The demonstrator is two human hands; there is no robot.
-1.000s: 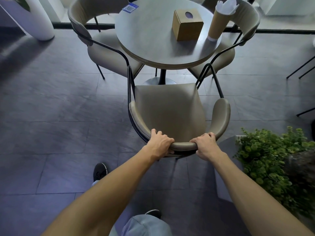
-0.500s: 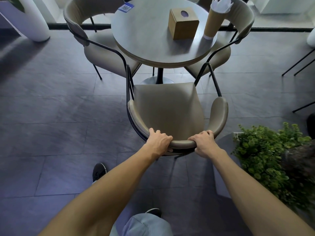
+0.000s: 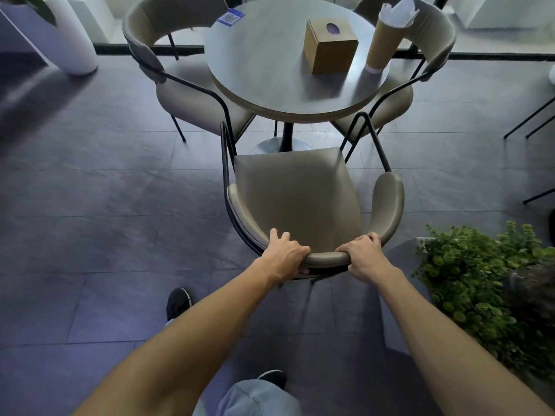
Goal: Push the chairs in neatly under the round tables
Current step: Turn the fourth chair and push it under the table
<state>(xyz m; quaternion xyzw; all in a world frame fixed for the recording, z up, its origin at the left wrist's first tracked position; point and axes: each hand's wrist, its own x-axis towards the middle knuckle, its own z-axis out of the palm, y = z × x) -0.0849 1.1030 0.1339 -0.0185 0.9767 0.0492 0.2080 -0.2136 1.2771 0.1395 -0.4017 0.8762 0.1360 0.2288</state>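
Note:
A beige padded chair [image 3: 295, 193] with a black metal frame stands in front of me, its seat facing a round grey table [image 3: 270, 76]. The seat's front edge lies just short of the table's rim, near the pedestal base. My left hand [image 3: 283, 256] grips the curved backrest on its left part. My right hand [image 3: 362, 256] grips the same backrest on the right. Two more beige chairs sit tucked at the table: one on the far left [image 3: 180, 82], one on the far right [image 3: 426, 40].
A brown tissue box [image 3: 329, 48] and a paper cone holder [image 3: 383, 40] stand on the table. A green potted plant [image 3: 480, 283] is close on my right. A white planter [image 3: 69, 40] stands far left. Black chair legs [image 3: 531, 121] show at right.
The chair and my hands have shifted a little forward toward the table; the seat's front edge is now closer to the table's rim. My grip on the backrest is unchanged.

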